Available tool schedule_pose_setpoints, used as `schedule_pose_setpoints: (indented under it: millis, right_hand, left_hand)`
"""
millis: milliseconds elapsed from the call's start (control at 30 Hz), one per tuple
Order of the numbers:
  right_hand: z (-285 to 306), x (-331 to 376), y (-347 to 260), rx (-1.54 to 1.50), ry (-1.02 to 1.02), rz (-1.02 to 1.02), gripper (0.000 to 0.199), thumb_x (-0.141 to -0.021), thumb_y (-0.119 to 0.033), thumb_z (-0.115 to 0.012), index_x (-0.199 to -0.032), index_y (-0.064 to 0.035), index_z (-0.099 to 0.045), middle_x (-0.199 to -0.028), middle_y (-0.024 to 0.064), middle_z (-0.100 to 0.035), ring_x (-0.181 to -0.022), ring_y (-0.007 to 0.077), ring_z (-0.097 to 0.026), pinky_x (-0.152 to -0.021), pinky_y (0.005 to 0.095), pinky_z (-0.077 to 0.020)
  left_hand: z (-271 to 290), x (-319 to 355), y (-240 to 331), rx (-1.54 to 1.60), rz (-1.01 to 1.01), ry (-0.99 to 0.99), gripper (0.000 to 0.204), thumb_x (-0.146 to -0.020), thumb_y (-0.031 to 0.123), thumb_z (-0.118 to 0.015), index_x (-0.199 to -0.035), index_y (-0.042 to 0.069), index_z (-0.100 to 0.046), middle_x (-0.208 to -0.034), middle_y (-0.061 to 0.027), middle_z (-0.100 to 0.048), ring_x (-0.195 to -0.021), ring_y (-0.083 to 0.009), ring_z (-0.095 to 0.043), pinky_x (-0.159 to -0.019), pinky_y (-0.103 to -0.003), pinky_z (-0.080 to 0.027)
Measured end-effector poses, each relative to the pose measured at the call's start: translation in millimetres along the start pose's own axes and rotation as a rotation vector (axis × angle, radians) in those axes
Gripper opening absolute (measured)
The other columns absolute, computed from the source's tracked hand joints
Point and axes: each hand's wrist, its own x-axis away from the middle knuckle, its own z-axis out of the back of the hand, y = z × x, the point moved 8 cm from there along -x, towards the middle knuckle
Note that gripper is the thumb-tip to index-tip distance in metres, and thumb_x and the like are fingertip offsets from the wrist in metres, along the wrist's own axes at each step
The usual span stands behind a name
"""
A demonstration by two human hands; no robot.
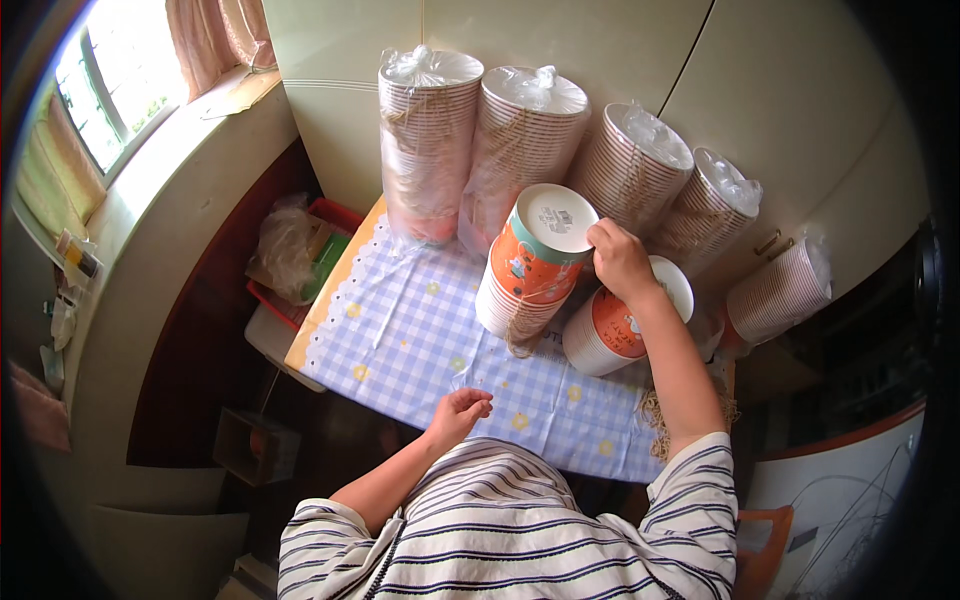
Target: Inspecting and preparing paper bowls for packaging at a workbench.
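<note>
Gripping the orange paper-cup stack [532, 262] with my right hand [620, 258]: fingers curled over the rim of its topmost cup, at the right edge of the white round base that faces up. Stack leans; long axis runs from its lower end on the checked tablecloth [420, 340] up and to the right, base end pointing toward the cupboard doors [560, 40] behind. Lower end shows the nested rims, white, fanned slightly, resting on the cloth.

Just right of that stack, under my right wrist, a second orange cup stack [610, 335] lies shorter, also tilted, its white base mostly hidden by my hand and forearm. The two stacks look to be touching or nearly so; cannot tell which.

My left hand [460, 410] sits below the orange paper-cup stack, well apart from it, at the near edge of the cloth. Fingers curled loosely into a half fist; whether they pinch anything, cannot tell.

Behind the orange paper-cup stack, five bagged cup stacks [428, 140] in clear plastic stand or lean against the cupboard, two upright to its left, three tipped over to its right. Left of the cloth, a red tray [330, 215] holding a crumpled plastic bag [285, 245]. Tan rubber bands [655, 415] lie on the cloth beside my right forearm.
</note>
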Motion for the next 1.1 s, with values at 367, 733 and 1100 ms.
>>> schedule_pose_setpoints:
  millis: [367,733,1100]
  right_hand:
    - [11.4,19.3,-5.6,0.001,0.073,-0.062,0.033,-0.070,0.005,-0.056,-0.102,-0.0039,-0.053,-0.113,0.0151,-0.053,-0.096,0.0340,-0.058,-0.081,0.0400,-0.0495]
    - [65.8,97.8,-18.3,-0.084,0.270,-0.290,0.024,-0.073,0.002,-0.062,-0.096,-0.0027,-0.060,-0.109,0.0128,-0.058,-0.099,0.0323,-0.058,-0.080,0.0371,-0.0500]
    - [95.4,174.6,27.7,-0.048,0.175,-0.664,0.024,-0.074,-0.005,-0.068,-0.095,-0.0003,-0.058,-0.105,0.0127,-0.057,-0.097,0.0295,-0.056,-0.084,0.0366,-0.0454]
  left_hand:
    - [-1.1,3.6,-4.7,-0.019,0.009,-0.005,0.017,-0.089,0.007,-0.057,-0.102,-0.004,-0.060,-0.088,-0.0073,-0.064,-0.082,-0.0135,-0.061,-0.077,-0.028,-0.051]
    - [7.8,5.2,-19.4,-0.118,0.034,0.002,0.018,-0.089,0.007,-0.057,-0.102,-0.004,-0.061,-0.087,-0.0072,-0.065,-0.081,-0.0131,-0.061,-0.076,-0.026,-0.050]
    - [-4.8,5.2,-38.6,-0.735,0.083,-0.139,0.028,-0.083,0.024,-0.060,-0.103,0.004,-0.065,-0.088,-0.0132,-0.068,-0.080,-0.0229,-0.065,-0.073,-0.033,-0.051]
